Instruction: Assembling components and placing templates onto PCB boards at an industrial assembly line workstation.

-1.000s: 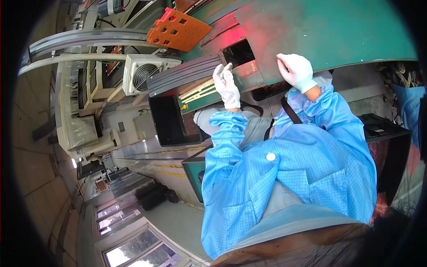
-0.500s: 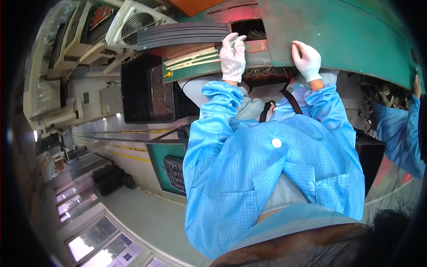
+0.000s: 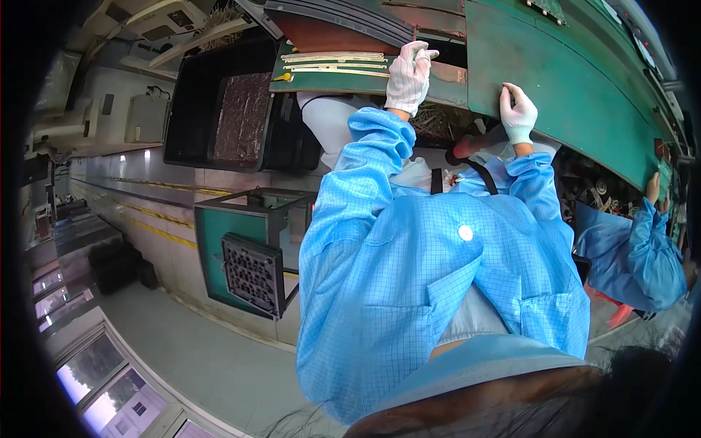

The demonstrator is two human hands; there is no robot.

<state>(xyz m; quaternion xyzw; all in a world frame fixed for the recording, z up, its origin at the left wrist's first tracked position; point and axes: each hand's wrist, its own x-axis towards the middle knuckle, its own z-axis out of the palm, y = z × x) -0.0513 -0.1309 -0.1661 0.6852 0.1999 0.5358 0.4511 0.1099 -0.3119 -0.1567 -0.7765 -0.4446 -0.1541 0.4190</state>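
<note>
My left hand (image 3: pixel 409 79), in a white glove, is over the front edge of the green workbench (image 3: pixel 540 55). Its fingers are bent but apart, close to the end of a dark ridged stack (image 3: pixel 343 20) and a recessed opening in the bench. I see nothing in that hand. To its left, several thin cream strips (image 3: pixel 336 66) lie side by side near a small yellow item (image 3: pixel 283 77). My right hand (image 3: pixel 518 113), also gloved in white, rests at the bench edge. Its fingers curl loosely, with a gap between thumb and forefinger; nothing shows in it.
A black bin (image 3: pixel 179 128) stands left of the bench, with a brown sheet (image 3: pixel 243 120) inside. Below it is a green-sided frame cart (image 3: pixel 210 252) bearing a dark tray (image 3: pixel 252 274). At the right, a co-worker in a blue sleeve (image 3: pixel 642 237) has a hand (image 3: pixel 652 188) at the bench.
The whole view has shifted, bringing more of the cart and the co-worker into sight. Both my hands keep nearly the same places at the bench and much the same pose.
</note>
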